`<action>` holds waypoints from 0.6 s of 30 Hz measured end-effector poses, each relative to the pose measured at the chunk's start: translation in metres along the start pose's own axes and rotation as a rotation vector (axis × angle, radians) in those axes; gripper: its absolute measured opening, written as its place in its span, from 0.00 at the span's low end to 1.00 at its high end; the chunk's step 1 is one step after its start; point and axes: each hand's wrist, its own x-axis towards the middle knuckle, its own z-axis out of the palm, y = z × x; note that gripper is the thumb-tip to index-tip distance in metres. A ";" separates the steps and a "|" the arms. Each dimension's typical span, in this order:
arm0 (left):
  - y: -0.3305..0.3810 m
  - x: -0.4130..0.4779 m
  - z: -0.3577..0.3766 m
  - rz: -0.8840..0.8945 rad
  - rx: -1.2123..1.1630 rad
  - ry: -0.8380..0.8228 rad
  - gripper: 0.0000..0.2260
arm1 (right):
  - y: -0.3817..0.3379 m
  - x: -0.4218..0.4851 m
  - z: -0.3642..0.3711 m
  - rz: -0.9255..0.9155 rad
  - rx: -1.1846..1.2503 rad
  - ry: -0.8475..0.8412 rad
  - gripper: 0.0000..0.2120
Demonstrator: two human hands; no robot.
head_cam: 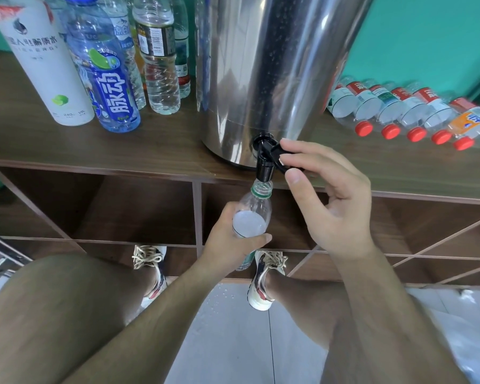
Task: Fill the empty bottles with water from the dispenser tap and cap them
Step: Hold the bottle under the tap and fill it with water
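A steel water dispenser point(266, 67) stands on the wooden shelf top, its black tap point(265, 164) jutting over the front edge. My left hand point(230, 239) grips a clear uncapped bottle point(251, 214) and holds its green-ringed mouth right under the spout. Water shows inside the bottle near its shoulder. My right hand point(324, 195) pinches the tap's black lever between thumb and forefinger.
Several upright bottles point(106, 76) stand at the left on the shelf top point(150, 139). A row of red-capped bottles point(402, 112) lies on its side at the right. Open cubbies sit below the top. My shoes and wet floor tiles point(233, 328) are underneath.
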 end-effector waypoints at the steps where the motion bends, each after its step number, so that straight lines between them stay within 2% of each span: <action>1: -0.001 0.000 0.000 -0.005 0.000 0.003 0.29 | 0.000 0.000 0.000 0.001 0.003 0.001 0.08; 18: -0.008 0.001 0.005 -0.020 0.028 0.013 0.30 | -0.001 -0.001 -0.001 -0.002 0.029 -0.013 0.09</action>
